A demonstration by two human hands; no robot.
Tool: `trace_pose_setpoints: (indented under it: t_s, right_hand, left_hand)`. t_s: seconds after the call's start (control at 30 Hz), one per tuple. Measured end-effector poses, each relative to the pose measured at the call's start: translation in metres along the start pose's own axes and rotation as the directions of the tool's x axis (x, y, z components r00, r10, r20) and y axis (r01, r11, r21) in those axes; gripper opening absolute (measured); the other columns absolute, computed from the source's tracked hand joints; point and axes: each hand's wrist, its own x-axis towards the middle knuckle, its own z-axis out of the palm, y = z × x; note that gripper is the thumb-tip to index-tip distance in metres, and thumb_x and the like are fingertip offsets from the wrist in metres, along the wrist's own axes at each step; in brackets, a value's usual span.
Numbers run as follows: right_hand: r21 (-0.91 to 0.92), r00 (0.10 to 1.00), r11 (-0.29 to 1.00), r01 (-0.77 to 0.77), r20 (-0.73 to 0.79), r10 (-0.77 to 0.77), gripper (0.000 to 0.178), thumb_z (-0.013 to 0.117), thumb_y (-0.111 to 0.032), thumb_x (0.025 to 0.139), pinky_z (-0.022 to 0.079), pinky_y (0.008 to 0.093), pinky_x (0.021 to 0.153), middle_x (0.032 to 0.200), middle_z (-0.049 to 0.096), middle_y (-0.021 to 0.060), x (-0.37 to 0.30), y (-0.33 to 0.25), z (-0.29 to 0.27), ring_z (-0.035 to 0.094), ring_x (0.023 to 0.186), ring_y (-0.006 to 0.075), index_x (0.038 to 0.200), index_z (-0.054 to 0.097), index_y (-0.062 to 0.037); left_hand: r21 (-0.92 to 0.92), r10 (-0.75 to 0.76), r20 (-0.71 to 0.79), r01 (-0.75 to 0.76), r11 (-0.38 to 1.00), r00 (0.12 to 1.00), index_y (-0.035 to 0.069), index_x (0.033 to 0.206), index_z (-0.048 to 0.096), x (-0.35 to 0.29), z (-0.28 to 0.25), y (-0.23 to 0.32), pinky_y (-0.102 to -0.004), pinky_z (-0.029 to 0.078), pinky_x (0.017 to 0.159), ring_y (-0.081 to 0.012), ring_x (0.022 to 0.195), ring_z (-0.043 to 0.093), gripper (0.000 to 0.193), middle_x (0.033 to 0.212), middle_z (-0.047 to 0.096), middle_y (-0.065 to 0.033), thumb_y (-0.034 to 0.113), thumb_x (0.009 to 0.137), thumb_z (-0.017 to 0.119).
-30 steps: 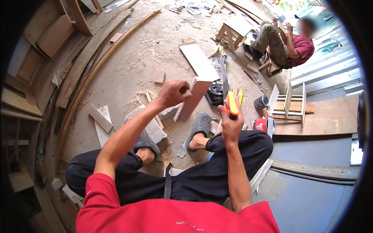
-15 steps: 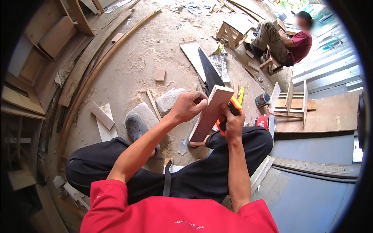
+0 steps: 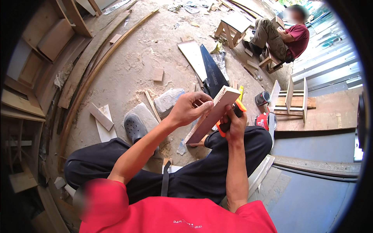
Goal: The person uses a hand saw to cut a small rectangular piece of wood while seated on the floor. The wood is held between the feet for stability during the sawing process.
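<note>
A short flat wooden board point(image 3: 211, 116) is tilted up in front of me, its long left edge rough and splintered. My right hand point(image 3: 235, 126) grips it at its right side, and the same hand holds a handsaw by its orange and black handle point(image 3: 241, 105). The saw's dark blade point(image 3: 213, 72) points away from me beyond the board, which partly covers the saw. My left hand point(image 3: 192, 108) is beside the board's rough edge, fingers loosely bent and apart, thumb and fingertips at the edge. Nothing shows in its grasp.
Wood offcuts point(image 3: 101, 117), sawdust and a stone block point(image 3: 167, 101) lie on the floor. Long planks point(image 3: 105, 58) run along the left. Cans point(image 3: 262, 98) and a small wooden frame point(image 3: 291, 101) stand right. Another person point(image 3: 297, 39) sits on a stool at the far right.
The board has turned, its upper end shifting slightly right, and more of the saw blade shows. My left fingers have loosened from a pinch and shifted right along the board's edge.
</note>
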Motion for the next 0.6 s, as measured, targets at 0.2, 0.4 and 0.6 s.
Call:
trace_pose_setpoints:
  t_s: [0.2, 0.4, 0.6]
  right_hand:
    - [0.024, 1.0, 0.999, 0.03, 0.004, -0.03, 0.013, 0.074, -0.008, 0.087, 0.038, 0.0228, 0.048, 0.068, 0.055, -0.0041, 0.0, 0.008, 0.008, 0.048, 0.054, 0.0055, 0.093, 0.063, -0.0056]
    - [-0.017, 0.999, 0.999, 0.029, -0.013, -0.029, 0.015, 0.074, -0.007, 0.086, 0.039, 0.0241, 0.048, 0.065, 0.054, -0.0021, -0.002, 0.014, 0.011, 0.048, 0.051, 0.0075, 0.093, 0.06, -0.0056]
    - [0.016, 0.996, 0.999, 0.037, -0.085, -0.036, 0.043, 0.075, 0.003, 0.083, 0.039, 0.0218, 0.047, 0.085, 0.061, 0.0005, -0.009, 0.028, 0.02, 0.048, 0.054, 0.0047, 0.12, 0.056, -0.0039]
  left_hand:
    - [0.341, 0.295, -0.218, -0.211, 0.916, 0.93, -0.001, 0.1, 0.064, -0.004, 0.012, -0.015, -0.0275, 0.053, 0.06, -0.0147, 0.066, 0.066, 0.013, 0.083, 0.066, -0.0109, 0.01, 0.093, 0.063]
    - [0.361, 0.273, -0.282, -0.162, 0.918, 0.92, -0.001, 0.101, 0.06, -0.004, 0.015, -0.028, -0.0308, 0.05, 0.061, -0.0177, 0.066, 0.063, 0.014, 0.083, 0.063, -0.013, 0.011, 0.095, 0.057]
    - [0.261, 0.067, -0.396, 0.042, 0.964, 0.916, -0.001, 0.101, 0.061, -0.004, 0.012, -0.033, -0.0327, 0.049, 0.063, -0.019, 0.068, 0.062, 0.024, 0.082, 0.065, -0.0128, 0.021, 0.1, 0.053]
